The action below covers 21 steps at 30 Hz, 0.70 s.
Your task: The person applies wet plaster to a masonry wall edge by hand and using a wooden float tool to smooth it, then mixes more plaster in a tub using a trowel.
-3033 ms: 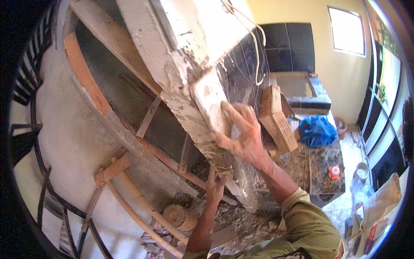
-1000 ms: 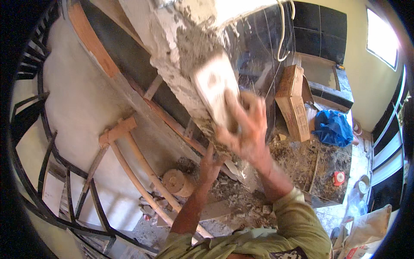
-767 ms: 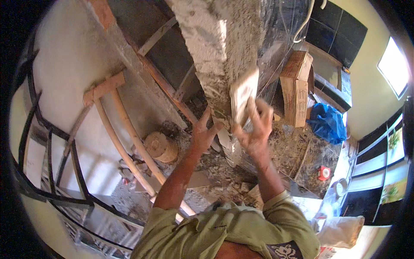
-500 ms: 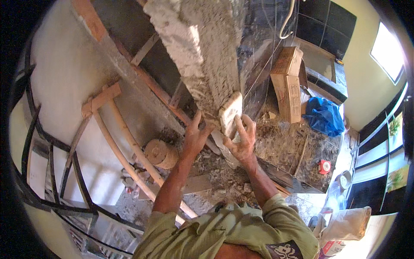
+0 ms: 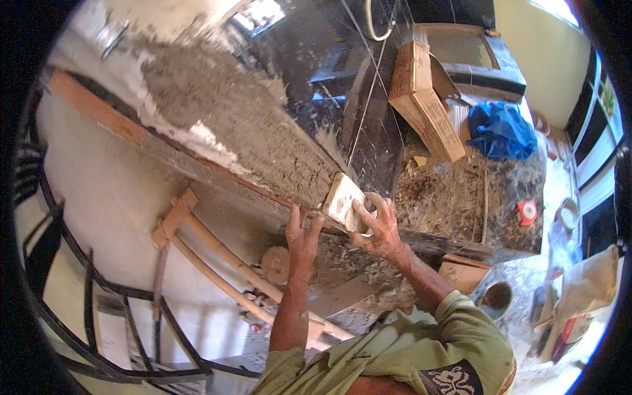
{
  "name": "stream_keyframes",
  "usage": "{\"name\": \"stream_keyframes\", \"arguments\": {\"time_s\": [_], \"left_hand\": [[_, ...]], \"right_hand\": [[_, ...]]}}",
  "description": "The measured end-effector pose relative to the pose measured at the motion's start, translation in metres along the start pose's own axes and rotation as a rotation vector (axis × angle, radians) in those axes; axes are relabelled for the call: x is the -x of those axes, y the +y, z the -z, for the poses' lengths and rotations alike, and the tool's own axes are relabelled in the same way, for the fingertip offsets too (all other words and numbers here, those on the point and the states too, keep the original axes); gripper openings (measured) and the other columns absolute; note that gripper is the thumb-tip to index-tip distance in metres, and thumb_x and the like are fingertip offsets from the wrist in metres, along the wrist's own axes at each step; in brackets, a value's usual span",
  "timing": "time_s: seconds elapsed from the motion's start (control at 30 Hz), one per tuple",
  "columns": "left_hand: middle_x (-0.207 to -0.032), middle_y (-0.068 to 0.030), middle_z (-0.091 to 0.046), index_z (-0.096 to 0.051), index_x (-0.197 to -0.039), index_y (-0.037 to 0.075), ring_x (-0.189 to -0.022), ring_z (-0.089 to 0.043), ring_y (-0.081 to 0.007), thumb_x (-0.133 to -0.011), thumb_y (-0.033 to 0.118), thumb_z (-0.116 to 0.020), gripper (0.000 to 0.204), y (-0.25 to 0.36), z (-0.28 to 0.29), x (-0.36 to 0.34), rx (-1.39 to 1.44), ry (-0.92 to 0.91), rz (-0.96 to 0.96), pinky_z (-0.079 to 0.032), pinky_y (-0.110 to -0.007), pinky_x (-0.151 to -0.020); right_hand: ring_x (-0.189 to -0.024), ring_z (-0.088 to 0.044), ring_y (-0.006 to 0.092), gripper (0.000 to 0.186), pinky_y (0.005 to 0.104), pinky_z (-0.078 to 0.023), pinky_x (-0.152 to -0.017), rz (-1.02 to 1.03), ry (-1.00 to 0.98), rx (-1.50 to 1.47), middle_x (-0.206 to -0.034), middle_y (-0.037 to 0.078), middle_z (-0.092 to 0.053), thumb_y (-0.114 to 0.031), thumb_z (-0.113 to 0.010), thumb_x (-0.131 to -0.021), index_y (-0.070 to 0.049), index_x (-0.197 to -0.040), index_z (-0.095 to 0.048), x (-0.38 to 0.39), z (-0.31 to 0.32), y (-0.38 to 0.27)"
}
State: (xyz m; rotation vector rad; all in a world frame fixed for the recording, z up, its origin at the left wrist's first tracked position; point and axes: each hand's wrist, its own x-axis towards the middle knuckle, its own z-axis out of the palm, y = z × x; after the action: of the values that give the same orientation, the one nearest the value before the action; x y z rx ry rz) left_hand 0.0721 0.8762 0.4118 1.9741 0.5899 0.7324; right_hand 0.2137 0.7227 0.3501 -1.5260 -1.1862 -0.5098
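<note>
Our right hand [image 5: 382, 233] is clamped on the float [image 5: 341, 201] at the four o'clock end of the mortar [image 5: 243, 118]; our left hand [image 5: 303, 241], fingers apart, is beside it between seven and eight o'clock, holding nothing we can see. Mortar already coats a broad stretch toward ten o'clock; pale patches [image 5: 209, 137] along its eight o'clock edge look uncovered.

No legible txt, print on cardbd. box [image 5: 429, 122] v. blurry
</note>
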Motion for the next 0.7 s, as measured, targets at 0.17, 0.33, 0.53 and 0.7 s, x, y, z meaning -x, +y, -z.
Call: {"name": "stream_keyframes", "arguments": {"time_s": [0.17, 0.33, 0.53, 0.7], "left_hand": [[-0.135, -0.0143, -0.050, -0.038, -0.142, -0.002, -0.124, -0.047, -0.0234, -0.091, 0.039, -0.068, 0.072, -0.014, 0.001, 0.005, 0.130, 0.031, -0.056, -0.040, -0.039, -0.102], [-0.134, -0.0141, -0.052, -0.043, -0.138, -0.003, -0.122, -0.050, -0.0233, -0.087, 0.035, -0.073, 0.070, -0.011, 0.003, 0.005, 0.115, 0.049, 0.120, -0.041, -0.038, -0.102], [-0.096, -0.0012, -0.052, -0.049, -0.112, 0.003, -0.094, -0.052, -0.0147, -0.090, 0.023, -0.069, 0.036, 0.003, -0.011, 0.002, 0.050, 0.130, -0.014, -0.043, -0.033, -0.087], [-0.105, -0.0032, -0.056, -0.050, -0.120, 0.002, -0.096, -0.053, -0.0148, -0.089, 0.018, -0.069, 0.040, -0.001, -0.003, 0.003, -0.049, 0.105, 0.010, -0.043, -0.032, -0.087]], "right_hand": [[-0.092, -0.051, 0.0265, 0.069, 0.0435, -0.047, -0.077, 0.074, 0.204, -0.118, -0.118, 0.017, -0.049, -0.034, -0.081, -0.066, -0.011, -0.128, -0.061, -0.081, -0.001, -0.038], [-0.091, -0.050, 0.0276, 0.069, 0.0420, -0.044, -0.078, -0.007, 0.058, -0.089, -0.124, 0.017, -0.046, -0.032, -0.079, -0.065, -0.014, -0.130, -0.060, -0.069, 0.006, -0.031], [-0.107, -0.047, 0.0345, 0.072, 0.0481, -0.043, -0.090, -0.244, -0.127, -0.098, -0.133, 0.019, -0.039, -0.027, -0.078, -0.067, -0.021, -0.136, -0.055, 0.077, -0.028, 0.035], [-0.113, -0.046, 0.0365, 0.074, 0.0488, -0.042, -0.097, -0.224, -0.093, -0.214, -0.133, 0.021, -0.038, -0.026, -0.077, -0.068, -0.022, -0.138, -0.052, 0.075, -0.016, 0.028]]}}
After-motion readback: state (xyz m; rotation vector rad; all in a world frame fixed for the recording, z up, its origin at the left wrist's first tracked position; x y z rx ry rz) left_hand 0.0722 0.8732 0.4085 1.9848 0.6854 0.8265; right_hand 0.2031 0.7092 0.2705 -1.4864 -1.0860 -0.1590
